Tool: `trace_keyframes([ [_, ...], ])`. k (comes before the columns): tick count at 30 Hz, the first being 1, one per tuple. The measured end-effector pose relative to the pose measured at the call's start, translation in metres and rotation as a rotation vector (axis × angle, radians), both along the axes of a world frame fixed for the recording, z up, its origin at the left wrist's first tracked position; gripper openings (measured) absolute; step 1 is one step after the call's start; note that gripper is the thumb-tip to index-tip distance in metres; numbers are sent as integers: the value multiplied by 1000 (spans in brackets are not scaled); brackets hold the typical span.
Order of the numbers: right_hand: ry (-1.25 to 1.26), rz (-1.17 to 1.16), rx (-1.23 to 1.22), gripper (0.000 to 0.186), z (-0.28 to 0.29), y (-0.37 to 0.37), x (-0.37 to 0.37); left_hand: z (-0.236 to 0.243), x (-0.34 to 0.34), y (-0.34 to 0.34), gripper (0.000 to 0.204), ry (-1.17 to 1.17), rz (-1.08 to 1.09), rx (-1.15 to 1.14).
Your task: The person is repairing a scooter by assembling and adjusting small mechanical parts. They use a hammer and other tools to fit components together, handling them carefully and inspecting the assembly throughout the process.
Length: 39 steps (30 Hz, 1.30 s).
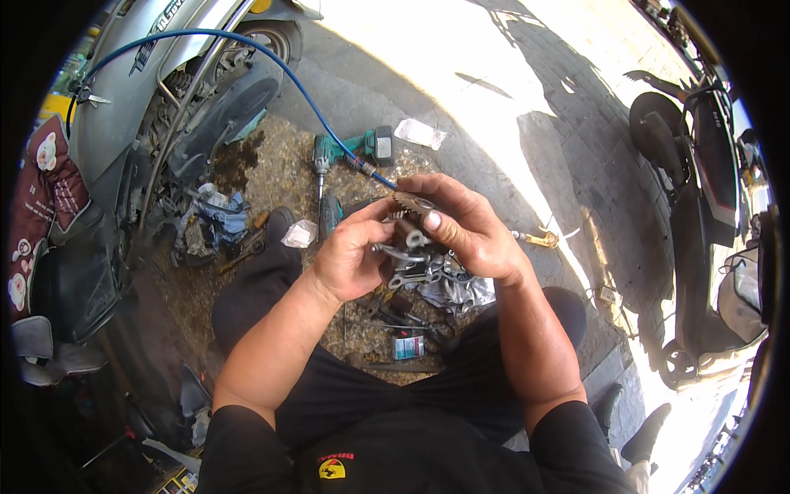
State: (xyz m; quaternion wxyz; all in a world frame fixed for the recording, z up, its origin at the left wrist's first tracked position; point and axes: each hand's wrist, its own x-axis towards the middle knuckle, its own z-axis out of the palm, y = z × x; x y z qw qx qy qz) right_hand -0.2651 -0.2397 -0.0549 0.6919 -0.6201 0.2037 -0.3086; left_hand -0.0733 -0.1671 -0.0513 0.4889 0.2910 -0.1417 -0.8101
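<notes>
Between my two hands, above my lap, is a grey metal engine part (414, 239) with a round bore and bolt lugs. My left hand (355, 255) grips its left side with bent fingers. My right hand (469, 230) closes round a toothed gear (409, 200) at the part's upper side, thumb pressed on its face. The fingers hide much of both pieces, and whether the gear is joined to the part I cannot tell. Just beyond the hands lies a green cordless impact wrench (325, 152) with a long socket and black battery. A blue air hose (300, 86) runs down behind my right fingers.
Below the hands lie several dark tools (403, 317), a small blue-white packet (408, 347) and a crumpled silvery sheet (461, 295). Dirty rags (216, 216) are at left. A partly stripped scooter (144, 74) stands at the left, a dark motorcycle (699, 189) at the right.
</notes>
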Motion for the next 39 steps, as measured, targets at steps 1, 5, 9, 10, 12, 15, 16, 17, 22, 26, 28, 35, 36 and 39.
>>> trace_keyframes([
  [1, 44, 15, -70, 47, 1, -1, -2, 0, 1, 0, 40, -95, -23, -15],
  [5, -53, -30, 89, 44, -1, 6, 3, -1, 1, 1, 34, -115, -28, -61],
  [9, 122, -294, 429, 55, -25, 25, 28, -11, -11, 3, 30, -323, 7, 206],
  [10, -14, -271, 382, 60, -34, 23, 24, -11, -10, 5, 32, -388, 25, 108],
  [12, -132, -365, 472, 57, -54, 18, 17, -6, 2, 6, 40, -452, 110, 51],
  [15, 315, -300, 592, 40, -97, 22, 8, 8, 37, 1, 39, -395, 293, -70],
  [16, 631, -138, 485, 35, -116, 28, 14, 10, 44, 0, 34, -325, 361, -29],
  [17, 979, -1, -34, 35, -136, 35, 23, 13, 51, 0, 28, -259, 446, -2],
  [22, 1360, 160, -154, 39, -220, 72, 52, 19, 65, 9, 24, -149, 503, 129],
  [26, 1499, 137, -149, 40, -255, 79, 60, 23, 72, 16, 22, -204, 580, 204],
  [28, 1528, 108, -210, 35, -264, 77, 59, 25, 75, 19, 23, -203, 609, 224],
  [35, 1530, 334, -315, 29, -286, 97, 52, 28, 81, 23, 27, -69, 643, 252],
  [36, 1518, 369, -316, 26, -289, 99, 52, 29, 82, 22, 29, -82, 640, 284],
  [39, 1538, 519, -410, 27, -297, 96, 54, 29, 82, 22, 30, -28, 635, 294],
])
